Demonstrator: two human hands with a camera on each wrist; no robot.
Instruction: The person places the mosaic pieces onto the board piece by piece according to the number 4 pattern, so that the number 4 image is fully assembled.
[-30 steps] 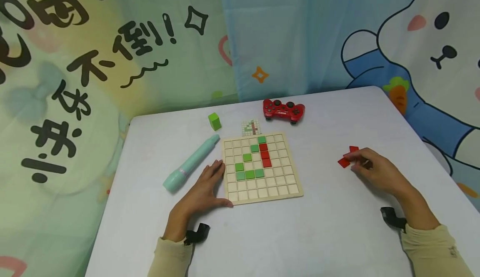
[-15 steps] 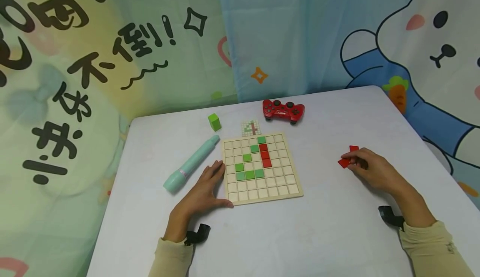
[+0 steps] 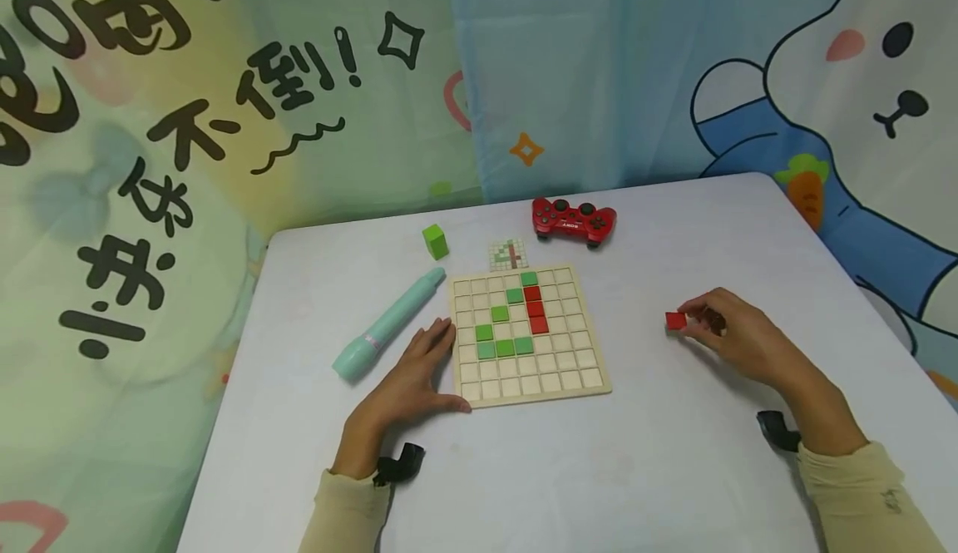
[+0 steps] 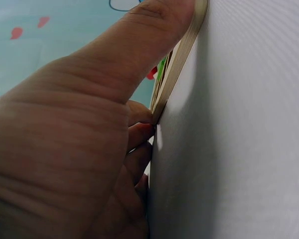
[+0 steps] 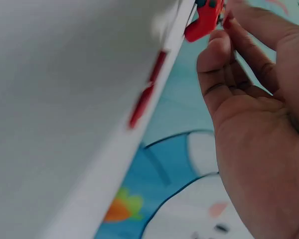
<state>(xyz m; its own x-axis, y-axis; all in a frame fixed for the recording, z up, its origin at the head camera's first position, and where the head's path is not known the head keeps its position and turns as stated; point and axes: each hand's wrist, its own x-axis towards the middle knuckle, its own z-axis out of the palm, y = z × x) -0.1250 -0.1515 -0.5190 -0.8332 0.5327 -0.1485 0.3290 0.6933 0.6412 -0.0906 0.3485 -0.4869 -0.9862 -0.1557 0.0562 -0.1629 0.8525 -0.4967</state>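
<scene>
Teal pen-shaped device (image 3: 387, 325): lies slantwise on the desk (image 3: 644, 470), left of the board and out of the working area.

Green cube (image 3: 435, 241): stands apart near the far edge, above the device.

My left hand (image 3: 407, 387): flat on the desk, fingers straight and relaxed, holding nothing; the thumb presses along the near left corner of the wooden grid board (image 3: 530, 330), the fingertips against its left edge, which I judge steadies the board.

Wooden grid board: squarely before me, green tiles (image 3: 505, 348) set in a hooked line, red tiles (image 3: 535, 309) in a short column beside them.

Small pattern card (image 3: 509, 254): just beyond the board's far edge, placed where I can read it.

Red game controller (image 3: 574, 219): further back, unused.

Red tile (image 3: 676, 321): on the desk well right of the board, at my fingertips.

My right hand (image 3: 737, 338): fingers curled, tips pinching at the red tile; whether it holds a second piece I cannot tell.
</scene>
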